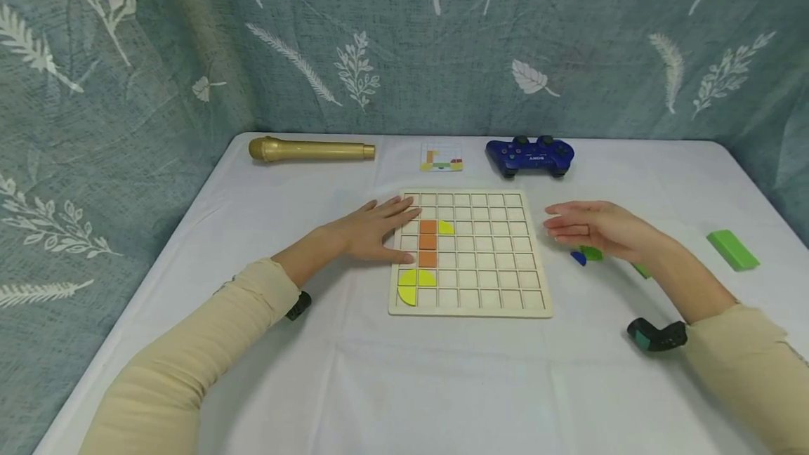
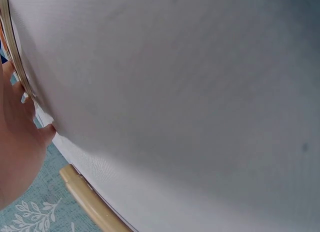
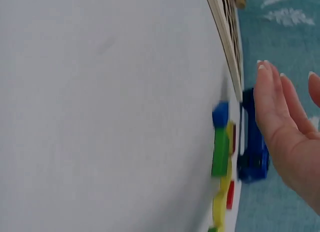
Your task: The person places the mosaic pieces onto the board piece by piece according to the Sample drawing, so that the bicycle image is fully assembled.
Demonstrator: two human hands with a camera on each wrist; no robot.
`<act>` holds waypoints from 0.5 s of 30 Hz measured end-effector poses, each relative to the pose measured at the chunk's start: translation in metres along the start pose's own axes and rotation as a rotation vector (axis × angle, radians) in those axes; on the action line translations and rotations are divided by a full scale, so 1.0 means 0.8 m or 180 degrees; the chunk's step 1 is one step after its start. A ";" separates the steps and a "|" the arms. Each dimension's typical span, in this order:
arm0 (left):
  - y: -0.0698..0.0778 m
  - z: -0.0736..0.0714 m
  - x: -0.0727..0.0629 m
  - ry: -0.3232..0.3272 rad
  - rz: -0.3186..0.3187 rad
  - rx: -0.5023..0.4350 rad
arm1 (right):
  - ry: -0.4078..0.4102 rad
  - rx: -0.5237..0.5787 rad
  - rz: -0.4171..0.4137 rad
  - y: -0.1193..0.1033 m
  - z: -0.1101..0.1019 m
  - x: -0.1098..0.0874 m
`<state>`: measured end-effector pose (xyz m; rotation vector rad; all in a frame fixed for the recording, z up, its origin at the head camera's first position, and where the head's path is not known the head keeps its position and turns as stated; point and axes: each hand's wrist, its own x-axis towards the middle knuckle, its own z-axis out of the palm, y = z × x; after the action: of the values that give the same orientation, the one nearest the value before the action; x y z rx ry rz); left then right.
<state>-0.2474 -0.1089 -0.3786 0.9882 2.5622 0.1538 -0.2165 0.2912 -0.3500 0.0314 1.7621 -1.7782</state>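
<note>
A pale wooden grid board (image 1: 474,314) lies on the white table. My left hand (image 1: 374,232) rests on its left edge with fingers spread. Three orange squares (image 1: 428,241) form a column in the grid, with a yellow quarter-round piece (image 1: 446,228) beside the top one. More yellow rounded pieces (image 1: 407,295) sit at the lower left. My right hand (image 1: 600,227) hovers right of the board, fingers extended and holding nothing. Below it lie a blue rounded piece (image 1: 578,258) and a green block (image 3: 220,152). Yellow and red blocks (image 3: 230,194) show in the right wrist view; the hand hides them in the head view.
A gold microphone (image 1: 312,150), a small pattern card (image 1: 442,157) and a blue game controller (image 1: 531,156) lie along the back edge. A larger green block (image 1: 733,250) lies at the far right. A patterned teal curtain (image 1: 404,41) hangs behind the table.
</note>
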 end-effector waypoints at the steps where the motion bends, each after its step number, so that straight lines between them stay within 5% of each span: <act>1: 0.000 0.000 0.000 0.0010 0.0006 -0.0011 | 0.0037 -0.0030 0.0007 0.000 -0.006 -0.003; 15: -0.001 0.001 0.000 0.0016 0.0028 -0.0040 | 0.0400 -0.0660 0.0239 0.007 -0.048 -0.030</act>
<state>-0.2476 -0.1092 -0.3793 0.9957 2.5587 0.1750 -0.2100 0.3361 -0.3483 0.1242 2.0003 -1.5627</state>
